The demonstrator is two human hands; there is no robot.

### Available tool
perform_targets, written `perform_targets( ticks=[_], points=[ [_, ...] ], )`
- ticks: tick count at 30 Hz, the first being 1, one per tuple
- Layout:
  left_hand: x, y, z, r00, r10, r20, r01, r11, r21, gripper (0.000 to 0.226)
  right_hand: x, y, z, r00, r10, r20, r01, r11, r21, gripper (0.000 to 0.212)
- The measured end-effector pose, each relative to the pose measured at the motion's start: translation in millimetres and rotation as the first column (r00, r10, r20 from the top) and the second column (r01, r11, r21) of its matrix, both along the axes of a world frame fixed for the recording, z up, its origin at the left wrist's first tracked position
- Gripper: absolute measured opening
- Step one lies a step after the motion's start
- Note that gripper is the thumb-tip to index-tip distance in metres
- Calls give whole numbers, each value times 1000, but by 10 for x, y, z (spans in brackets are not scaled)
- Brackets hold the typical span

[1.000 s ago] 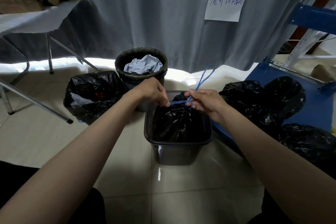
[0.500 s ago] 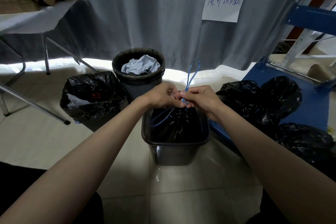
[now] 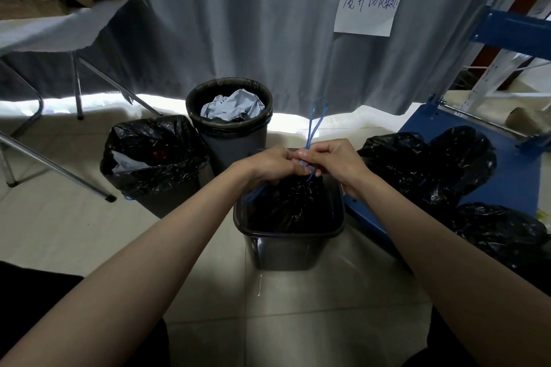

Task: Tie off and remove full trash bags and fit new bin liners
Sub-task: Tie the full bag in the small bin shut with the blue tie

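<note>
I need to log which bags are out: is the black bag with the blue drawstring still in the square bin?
In. The black bag sits inside the square bin; both hands pinch its blue drawstring above the gathered neck.

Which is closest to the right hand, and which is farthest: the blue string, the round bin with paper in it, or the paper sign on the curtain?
From the right hand, in the head view:
1. Blue string: pinched in its fingers.
2. Round bin: behind, to the left.
3. Paper sign: high up on the curtain, farthest.
</note>
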State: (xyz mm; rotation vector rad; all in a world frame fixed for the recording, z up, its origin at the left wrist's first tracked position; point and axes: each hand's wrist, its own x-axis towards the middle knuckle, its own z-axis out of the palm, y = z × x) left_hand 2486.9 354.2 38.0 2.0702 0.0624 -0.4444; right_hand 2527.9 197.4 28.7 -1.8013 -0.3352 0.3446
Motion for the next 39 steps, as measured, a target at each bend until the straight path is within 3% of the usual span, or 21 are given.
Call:
perform_targets(
  ticks=[5, 10, 15, 18, 21, 32, 34, 36, 38, 39],
  points=[
    [-24, 3, -24, 994, 108, 32, -106, 993, -58, 15, 13, -26, -7, 1000, 15, 24, -15, 1000, -13, 20],
    [-2, -31, -47, 973, 127, 193, -157, 976, 151, 19, 37, -22, -81, 1000, -16, 6, 16, 1000, -9, 16],
    [-76, -172, -64, 906, 180, 384, -311, 897, 313, 22, 70, 18, -122, 997, -70, -39, 66, 994, -91, 30],
    [-144, -267, -95, 829, 66, 555, -364, 817, 447, 22, 73, 8, -119, 991, -101, -91, 91, 989, -114, 36],
    [-155, -279, -153, 728, -99, 679, -354, 794, 495, 23, 83, -4, -116, 981, -126, -147, 111, 988, -109, 35],
    [-157, -265, -205, 539, -363, 760, -377, 703, 603, 20, 117, 35, -161, 966, -176, -187, 149, 977, -152, 24],
    [-160, -265, -171, 567, -361, 741, -341, 716, 610, 17, 105, 33, -168, 970, -168, -173, 147, 981, -127, 28],
    [-154, -250, -117, 660, -314, 682, -273, 745, 608, 15, 106, 25, -166, 977, -168, -131, 158, 984, -85, 30],
    [-104, -200, -67, 751, -222, 622, -257, 769, 585, 12, 111, 28, -142, 981, -165, -105, 164, 986, -13, 7],
    [-73, -167, -36, 802, -167, 573, -245, 784, 571, 10, 105, 20, -118, 982, -153, -107, 156, 988, 13, 10]
  ],
)
